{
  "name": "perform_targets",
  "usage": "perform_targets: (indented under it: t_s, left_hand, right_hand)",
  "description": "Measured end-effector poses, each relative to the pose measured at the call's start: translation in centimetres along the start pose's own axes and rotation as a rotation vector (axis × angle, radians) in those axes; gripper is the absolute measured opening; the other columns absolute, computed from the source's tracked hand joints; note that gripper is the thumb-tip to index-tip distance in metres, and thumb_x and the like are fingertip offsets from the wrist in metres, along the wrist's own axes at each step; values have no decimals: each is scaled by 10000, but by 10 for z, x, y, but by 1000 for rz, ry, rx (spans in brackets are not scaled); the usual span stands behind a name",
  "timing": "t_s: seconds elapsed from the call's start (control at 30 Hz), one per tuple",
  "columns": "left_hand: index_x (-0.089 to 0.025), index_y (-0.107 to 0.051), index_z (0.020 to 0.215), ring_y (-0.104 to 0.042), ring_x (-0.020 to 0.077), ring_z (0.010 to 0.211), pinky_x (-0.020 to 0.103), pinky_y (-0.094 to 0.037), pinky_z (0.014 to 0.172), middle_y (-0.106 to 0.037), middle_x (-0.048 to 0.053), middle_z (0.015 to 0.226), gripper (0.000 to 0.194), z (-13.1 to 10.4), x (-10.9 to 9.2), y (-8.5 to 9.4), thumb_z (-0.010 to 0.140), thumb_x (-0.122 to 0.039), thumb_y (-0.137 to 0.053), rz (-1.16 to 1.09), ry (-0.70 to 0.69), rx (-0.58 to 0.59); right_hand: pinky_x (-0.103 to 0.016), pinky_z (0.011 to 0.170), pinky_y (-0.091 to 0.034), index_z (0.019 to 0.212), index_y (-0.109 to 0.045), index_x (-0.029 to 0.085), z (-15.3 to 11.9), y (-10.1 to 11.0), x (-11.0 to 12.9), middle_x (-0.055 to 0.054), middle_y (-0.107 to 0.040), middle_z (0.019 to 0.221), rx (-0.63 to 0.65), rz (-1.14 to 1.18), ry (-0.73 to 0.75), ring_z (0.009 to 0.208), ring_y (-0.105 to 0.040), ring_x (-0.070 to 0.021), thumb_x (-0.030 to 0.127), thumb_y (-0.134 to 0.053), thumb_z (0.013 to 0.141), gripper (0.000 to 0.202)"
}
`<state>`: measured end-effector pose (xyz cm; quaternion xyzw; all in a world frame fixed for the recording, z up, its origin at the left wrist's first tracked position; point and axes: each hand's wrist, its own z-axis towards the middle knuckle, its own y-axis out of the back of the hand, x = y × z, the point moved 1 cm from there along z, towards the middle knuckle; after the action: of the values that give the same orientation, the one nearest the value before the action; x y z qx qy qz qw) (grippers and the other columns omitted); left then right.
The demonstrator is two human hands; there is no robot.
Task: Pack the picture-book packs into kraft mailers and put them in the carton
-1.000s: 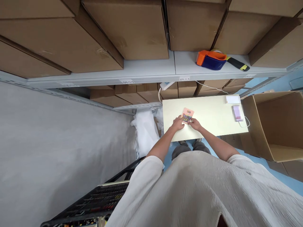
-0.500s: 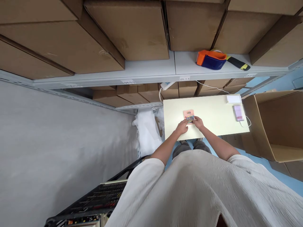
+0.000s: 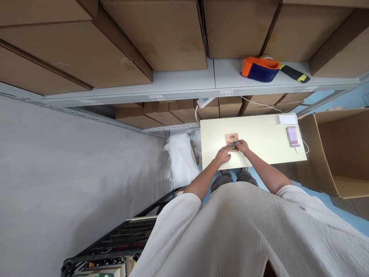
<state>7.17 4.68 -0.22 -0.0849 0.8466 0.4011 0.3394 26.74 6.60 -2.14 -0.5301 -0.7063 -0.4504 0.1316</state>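
Note:
A small pink booklet (image 3: pixel 231 137) with dark print and a colourful picture lies on the pale tabletop (image 3: pixel 259 134), near its left part. My left hand (image 3: pixel 223 154) rests over the booklet's lower left corner, fingers stretched forward and thumb apart. At the right edge, my right hand (image 3: pixel 243 146) has its fingertips pinched together on the booklet, over the coloured picture. The fingers cover part of the lower half, and whether a page is lifted is too small to tell.
A phone (image 3: pixel 293 136) with a cable and a white box (image 3: pixel 287 119) are at the table's right end. An open carton (image 3: pixel 325 154) stands beside it. Shelves hold cardboard boxes (image 3: pixel 155 34), a tape dispenser (image 3: pixel 261 69) and a knife (image 3: pixel 294 74). A black crate (image 3: pixel 115 238) stands lower left.
The view has shifted slightly. My right hand has moved a little along the booklet's right edge, showing more of the picture; my left hand stays at the lower left corner.

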Motion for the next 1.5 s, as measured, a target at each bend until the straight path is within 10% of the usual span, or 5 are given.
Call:
perform_targets:
  t_s: [0.27, 0.57, 1.0, 1.5]
  left_hand:
    - [-217, -617, 1581, -703, 261, 1407, 439, -541, 1224, -734, 102, 1541, 472, 20, -19, 9, 1136, -294, -478, -543, 167, -191]
    - [-261, -453, 1684, -747, 199, 1318, 360, -575, 1137, -783, 79, 1442, 530, -10, 7, 39, 1169, -319, -343, -549, 331, -474]
    - [-163, -598, 1606, -506, 237, 1625, 401, -398, 1363, -567, 134, 1719, 586, -25, 31, 9, 1026, -130, -527, -172, 195, -172]
    - [-151, -620, 1586, -441, 264, 1664, 392, -357, 1371, -533, 157, 1740, 615, -26, 33, 8, 972, -181, -628, -58, 204, -87]
  right_hand:
    - [-358, 954, -615, 1163, -687, 228, -23, -2, 23, -63, -799, 1121, -76, -25, 52, 1022, -753, -234, 308, -671, 908, 268]
    - [-385, 1116, -583, 1164, -784, 220, -39, -35, 24, -69, -819, 1296, 215, 9, 196, 1170, -769, -217, 307, -562, 1030, 273]
    - [-414, 1212, -530, 1306, -791, 197, -39, -34, 10, -128, -740, 1510, 229, -106, 108, 1296, -757, -246, 178, -681, 916, 406]
    - [-409, 1103, -588, 1206, -783, 192, -42, -36, 10, -104, -829, 1252, 187, 75, -14, 1180, -768, -256, 250, -719, 811, 404]
